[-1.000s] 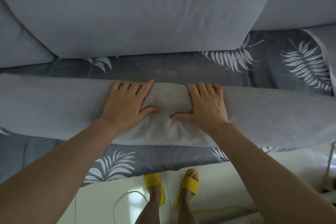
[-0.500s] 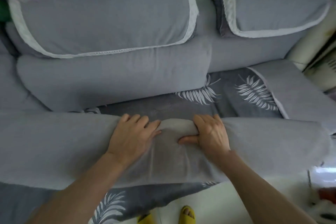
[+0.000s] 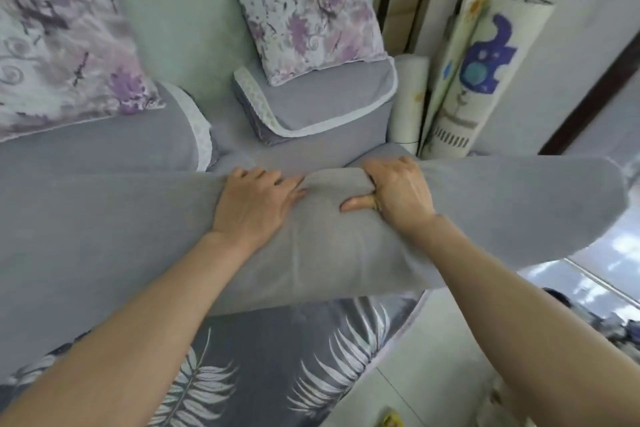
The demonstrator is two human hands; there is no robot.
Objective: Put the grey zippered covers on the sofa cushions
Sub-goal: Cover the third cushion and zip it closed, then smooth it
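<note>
A long sofa cushion in a grey cover (image 3: 502,211) stretches across the view, lifted above the sofa seat. My left hand (image 3: 254,206) grips its top edge near the middle, fingers curled over the far side. My right hand (image 3: 398,191) grips the same edge a little to the right, fingers wrapped over the top and thumb pressed into the front face. The fabric bunches between my two hands. No zipper shows from this side.
Below lies a dark grey seat cover with white leaf print (image 3: 277,357). Grey back cushions (image 3: 104,146) and an armrest pad (image 3: 329,100) carry two purple floral pillows (image 3: 311,28). Rolled mats (image 3: 485,73) lean at the right. Pale floor (image 3: 433,374) lies beside the sofa.
Both hands have lifted the cushion up and toward the right, off the seat. The view has swung upward from the floor and my feet to the wall and pillows.
</note>
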